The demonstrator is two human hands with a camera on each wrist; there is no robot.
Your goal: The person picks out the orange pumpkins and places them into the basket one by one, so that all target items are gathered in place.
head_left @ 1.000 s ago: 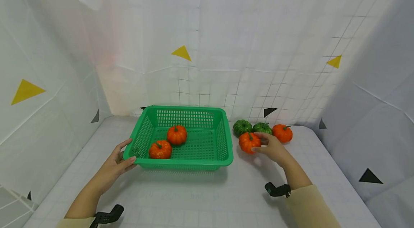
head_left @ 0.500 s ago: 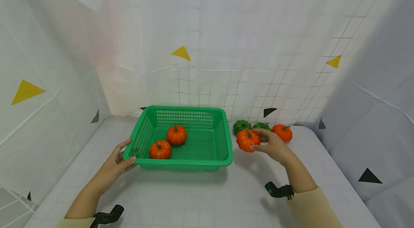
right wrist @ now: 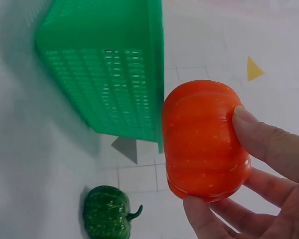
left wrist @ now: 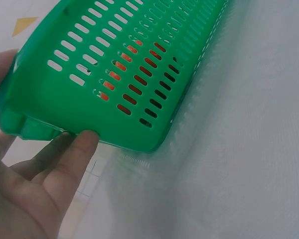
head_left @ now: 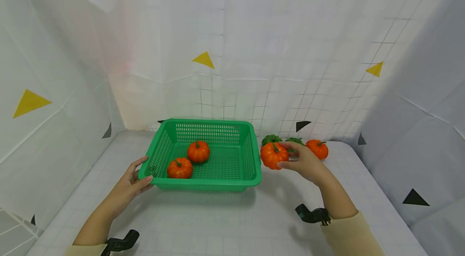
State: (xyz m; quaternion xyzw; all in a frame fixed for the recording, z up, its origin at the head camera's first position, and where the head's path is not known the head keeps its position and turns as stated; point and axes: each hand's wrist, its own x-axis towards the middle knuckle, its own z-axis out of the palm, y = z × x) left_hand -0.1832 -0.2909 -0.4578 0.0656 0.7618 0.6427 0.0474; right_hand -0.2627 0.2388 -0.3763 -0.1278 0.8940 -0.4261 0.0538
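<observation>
In the head view my right hand [head_left: 306, 163] pinches an orange pumpkin [head_left: 273, 156] between thumb and fingers, just right of the green basket [head_left: 203, 182]. The right wrist view shows that pumpkin [right wrist: 205, 142] held off the table, close to the basket's side wall. My left hand [head_left: 127, 185] grips the basket's near-left corner; in the left wrist view the thumb and fingers [left wrist: 72, 159] lie around its rim and underside. Inside the basket sit two orange pumpkins, one in the middle [head_left: 198, 152] and one near the front left [head_left: 180, 168].
Behind the held pumpkin stand two green pumpkins, one at left [head_left: 271, 139] and one at right [head_left: 295, 140], both partly hidden. Another orange pumpkin [head_left: 317, 150] is right of them. White sheets with yellow and black triangles wall in the white table [head_left: 218, 223].
My right hand has lifted the orange pumpkin and carried it slightly left, toward the basket's right rim. The left hand and the basket have stayed in place.
</observation>
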